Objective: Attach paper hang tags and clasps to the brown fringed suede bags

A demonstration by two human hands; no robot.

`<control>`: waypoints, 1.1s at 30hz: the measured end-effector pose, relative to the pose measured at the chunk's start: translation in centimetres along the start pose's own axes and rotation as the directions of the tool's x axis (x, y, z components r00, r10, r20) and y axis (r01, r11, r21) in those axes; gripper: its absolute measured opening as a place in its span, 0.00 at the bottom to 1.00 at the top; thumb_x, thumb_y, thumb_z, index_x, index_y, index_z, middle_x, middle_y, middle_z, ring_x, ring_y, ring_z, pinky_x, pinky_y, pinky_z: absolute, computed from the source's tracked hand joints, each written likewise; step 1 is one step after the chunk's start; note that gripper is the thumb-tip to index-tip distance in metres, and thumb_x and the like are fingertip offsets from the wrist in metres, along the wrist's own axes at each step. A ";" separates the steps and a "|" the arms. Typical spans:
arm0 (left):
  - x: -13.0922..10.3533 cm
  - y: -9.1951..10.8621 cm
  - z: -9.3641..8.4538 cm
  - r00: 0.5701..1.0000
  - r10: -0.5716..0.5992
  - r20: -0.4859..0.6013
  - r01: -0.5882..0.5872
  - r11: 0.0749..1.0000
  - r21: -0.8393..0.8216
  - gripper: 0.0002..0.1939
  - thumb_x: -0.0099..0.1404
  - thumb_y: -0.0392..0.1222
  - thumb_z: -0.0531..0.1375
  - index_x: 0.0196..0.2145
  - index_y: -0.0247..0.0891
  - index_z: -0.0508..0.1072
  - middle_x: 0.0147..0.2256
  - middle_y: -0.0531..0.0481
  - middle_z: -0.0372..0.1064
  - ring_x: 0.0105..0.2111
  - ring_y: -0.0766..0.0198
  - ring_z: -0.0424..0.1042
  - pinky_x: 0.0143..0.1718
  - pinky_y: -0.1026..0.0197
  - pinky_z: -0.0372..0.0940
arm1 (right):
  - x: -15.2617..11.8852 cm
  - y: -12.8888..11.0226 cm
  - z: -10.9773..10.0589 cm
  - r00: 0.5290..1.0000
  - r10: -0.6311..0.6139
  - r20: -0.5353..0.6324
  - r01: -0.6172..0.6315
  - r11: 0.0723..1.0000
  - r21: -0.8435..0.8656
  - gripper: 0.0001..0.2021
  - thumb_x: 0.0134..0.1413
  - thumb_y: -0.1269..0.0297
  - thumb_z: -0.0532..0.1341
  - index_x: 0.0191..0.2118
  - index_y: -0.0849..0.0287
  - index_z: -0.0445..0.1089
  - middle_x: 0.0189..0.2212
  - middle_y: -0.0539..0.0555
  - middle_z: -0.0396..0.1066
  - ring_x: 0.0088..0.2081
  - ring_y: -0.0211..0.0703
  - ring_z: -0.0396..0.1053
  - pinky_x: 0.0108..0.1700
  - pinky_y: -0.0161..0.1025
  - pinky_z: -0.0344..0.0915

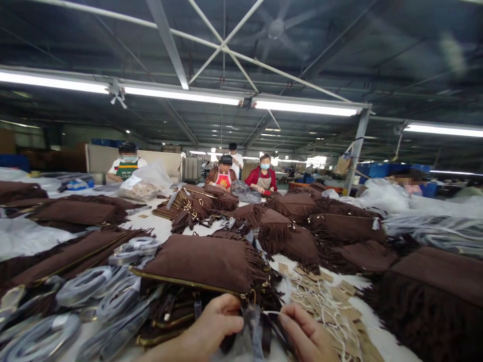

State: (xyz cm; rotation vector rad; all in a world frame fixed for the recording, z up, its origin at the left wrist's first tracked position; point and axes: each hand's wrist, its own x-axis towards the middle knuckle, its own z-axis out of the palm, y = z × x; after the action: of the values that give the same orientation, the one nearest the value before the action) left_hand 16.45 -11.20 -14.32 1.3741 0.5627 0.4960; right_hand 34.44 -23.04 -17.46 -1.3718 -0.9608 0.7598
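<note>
A brown fringed bag (204,259) with a gold zip lies on a stack of similar bags in front of me. At its near right corner my left hand (217,322) is closed, thumb and fingers bent inward; what they grip is hidden. Beside it hangs a strap in clear plastic wrap (253,329). My right hand (307,332) pinches a white string (271,312), which runs left toward the bag's corner. Dark straps lie between both hands.
Coiled wrapped straps (85,286) lie at left, tan tags with white strings (328,306) at right. More brown bags (343,229) cover the table. Several people sit or stand beyond it, one in a red apron (223,181). A clear plastic bag (141,183) stands at back left.
</note>
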 end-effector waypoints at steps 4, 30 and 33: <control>1.5 -1.1 1.4 0.982 -0.111 -0.154 0.088 0.986 -0.145 0.24 0.40 0.38 0.63 0.40 0.35 0.75 0.37 0.47 0.75 0.40 0.58 0.70 0.36 0.63 0.58 | 0.6 0.1 0.4 0.994 -0.089 -0.062 0.083 0.993 -0.083 0.16 0.52 0.50 0.60 0.25 0.57 0.60 0.19 0.43 0.50 0.23 0.35 0.50 0.26 0.33 0.49; 2.3 -1.5 2.1 0.967 -0.121 -0.223 0.070 0.973 -0.222 0.11 0.45 0.40 0.65 0.28 0.34 0.70 0.20 0.55 0.64 0.21 0.67 0.61 0.25 0.63 0.60 | 3.1 0.0 2.6 0.983 -0.123 0.138 0.138 0.984 -0.110 0.13 0.45 0.55 0.60 0.25 0.61 0.71 0.24 0.51 0.66 0.30 0.42 0.62 0.35 0.37 0.58; 2.8 -1.8 2.2 0.962 -0.077 -0.261 0.017 0.974 -0.225 0.10 0.44 0.37 0.64 0.26 0.32 0.71 0.22 0.52 0.66 0.23 0.67 0.63 0.26 0.64 0.59 | 2.9 -0.6 2.4 0.984 -0.078 0.160 0.091 0.993 -0.074 0.15 0.44 0.53 0.61 0.26 0.62 0.71 0.20 0.48 0.63 0.26 0.39 0.58 0.31 0.36 0.55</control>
State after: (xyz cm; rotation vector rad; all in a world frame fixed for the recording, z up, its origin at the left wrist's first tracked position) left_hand 19.97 -11.36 -16.06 1.0850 0.7365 0.6911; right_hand 33.53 -19.40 -16.70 -1.3466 -1.1775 0.7802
